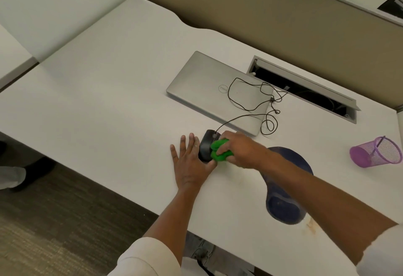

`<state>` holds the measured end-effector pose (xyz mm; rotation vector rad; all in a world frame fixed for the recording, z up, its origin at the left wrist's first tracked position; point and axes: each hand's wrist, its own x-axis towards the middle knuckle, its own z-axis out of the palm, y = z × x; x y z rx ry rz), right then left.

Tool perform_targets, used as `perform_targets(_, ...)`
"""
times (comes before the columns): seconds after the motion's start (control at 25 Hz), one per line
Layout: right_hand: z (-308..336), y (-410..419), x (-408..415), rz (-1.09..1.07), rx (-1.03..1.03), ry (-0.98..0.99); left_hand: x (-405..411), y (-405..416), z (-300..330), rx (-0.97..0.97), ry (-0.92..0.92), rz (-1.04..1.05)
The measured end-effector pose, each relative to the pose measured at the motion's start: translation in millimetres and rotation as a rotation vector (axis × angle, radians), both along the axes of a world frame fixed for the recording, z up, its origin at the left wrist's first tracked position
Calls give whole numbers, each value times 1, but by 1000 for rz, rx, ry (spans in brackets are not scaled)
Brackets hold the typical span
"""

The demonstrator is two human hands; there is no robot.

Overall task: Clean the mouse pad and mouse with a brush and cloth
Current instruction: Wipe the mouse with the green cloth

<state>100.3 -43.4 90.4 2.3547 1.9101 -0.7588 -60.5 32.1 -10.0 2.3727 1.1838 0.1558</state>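
A black wired mouse (206,145) lies on the white desk (104,101), off the pad. My left hand (189,160) rests flat on the desk against the mouse's left side, fingers spread. My right hand (237,150) is closed around a bunched green cloth (219,150) and presses it on the mouse's right side. The dark blue mouse pad (285,193) with a wrist rest lies to the right, partly under my right forearm. No brush is in view.
A closed silver laptop (209,86) lies behind the mouse, with the mouse's thin cable (244,99) looped over it. A purple mesh cup (377,152) lies tipped at the right. An open cable hatch (305,88) sits at the back. The desk's front edge runs diagonally below my arms.
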Motion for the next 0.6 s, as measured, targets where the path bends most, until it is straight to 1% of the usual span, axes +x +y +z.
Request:
perform_targets(0.08, 4, -3, 18, -139, 48, -35, 0, -1, 0, 0, -12, 13)
perform_targets(0.12, 5, 1, 22, -220, 108, -10, 0, -1, -1, -3, -9, 13)
perform_targets(0.2, 2, 16, 14, -296, 180, 64, 0, -1, -2, -1, -6, 8)
perform_targets(0.28, -5, 29, 1, -313, 190, 96, -3, -2, -3, 15, -26, 18)
perform_targets(0.4, -10, 37, -12, -331, 222, 52, -7, -4, -8, 19, -70, 51)
perform_targets(0.52, -10, 45, -23, -278, 188, -7, -8, -3, -9, 23, -85, 65)
perform_targets(0.6, -10, 51, -34, -241, 159, -4, -7, -3, -8, 30, -80, 61)
